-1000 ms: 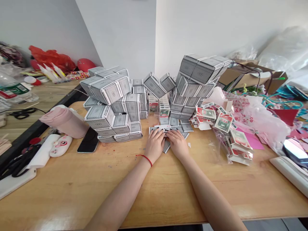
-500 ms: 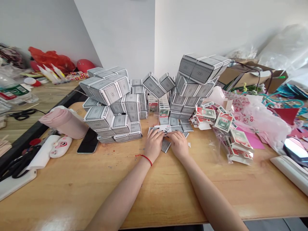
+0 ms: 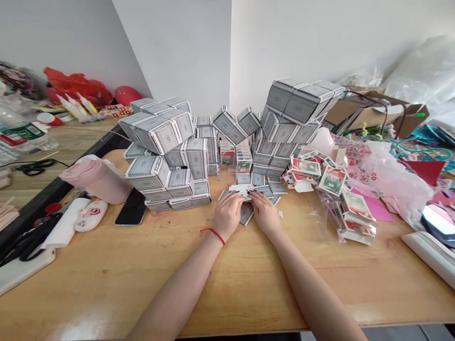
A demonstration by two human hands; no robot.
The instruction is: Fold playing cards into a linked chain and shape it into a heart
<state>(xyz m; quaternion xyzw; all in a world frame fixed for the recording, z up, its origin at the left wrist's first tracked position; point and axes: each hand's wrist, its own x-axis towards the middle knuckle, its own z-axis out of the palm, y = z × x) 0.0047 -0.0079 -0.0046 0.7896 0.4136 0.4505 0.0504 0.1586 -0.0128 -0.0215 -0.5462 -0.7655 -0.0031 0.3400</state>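
Note:
Close together at the middle of the table, my left hand (image 3: 227, 213) and my right hand (image 3: 266, 214) pinch a playing card (image 3: 239, 188) by its two sides. Its white face is partly covered by my fingers. Beneath and around them lie loose grey-backed cards (image 3: 246, 216), face down and overlapping. Just behind my hands stand decks of cards in their boxes (image 3: 243, 164). Blocks folded from grey-backed cards form a tall stack (image 3: 152, 132) on the left and another stack (image 3: 298, 104) on the right. A V-shaped pair of blocks (image 3: 231, 125) sits between the stacks.
Emptied red-and-green card boxes (image 3: 332, 181) lie in a heap right of my hands, beside plastic bags (image 3: 384, 166). To the left are a black phone (image 3: 131, 207), a pink roll (image 3: 97, 177) and scissors (image 3: 39, 237). A white case (image 3: 428, 253) lies at the right edge.
My fingers have shifted over the card, and its printed face now shows less. My right hand's fingers have moved up slightly. The stacks keep their places.

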